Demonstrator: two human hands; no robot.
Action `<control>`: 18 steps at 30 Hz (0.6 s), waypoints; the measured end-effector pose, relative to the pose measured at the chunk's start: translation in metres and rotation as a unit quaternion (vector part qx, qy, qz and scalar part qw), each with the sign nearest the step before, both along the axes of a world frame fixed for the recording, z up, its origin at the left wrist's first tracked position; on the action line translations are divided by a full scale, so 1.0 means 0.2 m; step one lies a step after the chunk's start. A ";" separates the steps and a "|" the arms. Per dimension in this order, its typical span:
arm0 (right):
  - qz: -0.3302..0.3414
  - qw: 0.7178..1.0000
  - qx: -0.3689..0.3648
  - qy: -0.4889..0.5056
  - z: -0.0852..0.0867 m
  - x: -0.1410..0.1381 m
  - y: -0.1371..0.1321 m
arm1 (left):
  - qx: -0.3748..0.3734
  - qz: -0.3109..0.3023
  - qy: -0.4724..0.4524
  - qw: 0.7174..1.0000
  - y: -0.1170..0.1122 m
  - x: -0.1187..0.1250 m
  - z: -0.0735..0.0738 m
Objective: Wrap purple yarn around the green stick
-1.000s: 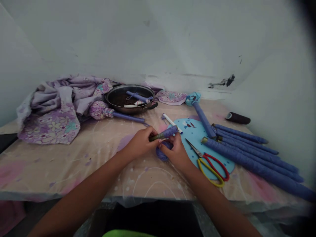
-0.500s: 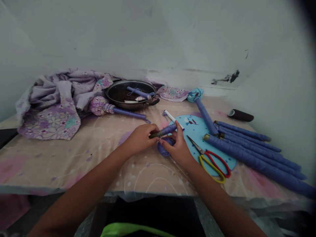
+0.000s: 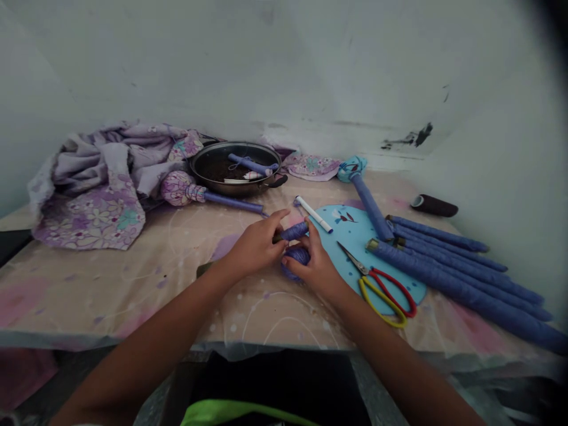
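My left hand (image 3: 255,244) grips a short stick (image 3: 293,231) partly wound in blue-purple yarn, its bare greenish end toward my palm. My right hand (image 3: 316,265) is closed around a ball of the same yarn (image 3: 296,257) just under the stick, thumb raised against the wrapped part. Both hands meet over the table's middle (image 3: 133,278), beside a round light-blue foam piece (image 3: 355,236).
Red and yellow scissors (image 3: 381,284) lie on the foam piece. A white marker (image 3: 313,213) lies behind my hands. Several long yarn-wrapped sticks (image 3: 461,272) lie at the right, with a dark spool (image 3: 433,205). A metal pan (image 3: 235,168) and floral cloth (image 3: 97,183) sit at the back left.
The stick has slid further into my left hand, so less of it shows. My right thumb has come up against its wrapped end. The view has shifted slightly.
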State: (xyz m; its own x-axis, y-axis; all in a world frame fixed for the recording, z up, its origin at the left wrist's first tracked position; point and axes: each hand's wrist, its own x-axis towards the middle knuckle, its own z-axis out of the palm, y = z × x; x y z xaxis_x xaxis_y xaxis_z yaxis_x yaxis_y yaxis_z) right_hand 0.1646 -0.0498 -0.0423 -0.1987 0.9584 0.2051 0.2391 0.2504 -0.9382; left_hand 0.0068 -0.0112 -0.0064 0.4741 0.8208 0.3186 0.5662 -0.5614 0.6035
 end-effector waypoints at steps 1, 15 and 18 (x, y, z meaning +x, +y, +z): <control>0.002 1.000 0.000 -0.003 0.00 0.00 0.00 | 0.005 0.002 0.001 1.000 0.00 0.00 0.00; -0.067 0.997 0.025 -0.032 -0.02 -0.01 0.00 | -0.011 0.039 0.052 0.998 0.00 0.00 -0.01; -0.080 0.996 0.026 -0.019 -0.03 -0.01 0.00 | -0.010 0.070 0.142 0.987 -0.02 0.00 0.00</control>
State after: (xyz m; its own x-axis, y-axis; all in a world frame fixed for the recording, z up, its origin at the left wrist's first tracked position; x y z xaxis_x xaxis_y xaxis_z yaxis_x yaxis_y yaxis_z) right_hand 0.1618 -0.0490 -0.0491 -0.0533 0.9668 0.2500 0.3147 0.2539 -0.9146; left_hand 0.0078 -0.0147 -0.0067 0.4231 0.8895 0.1724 0.7860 -0.4550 0.4185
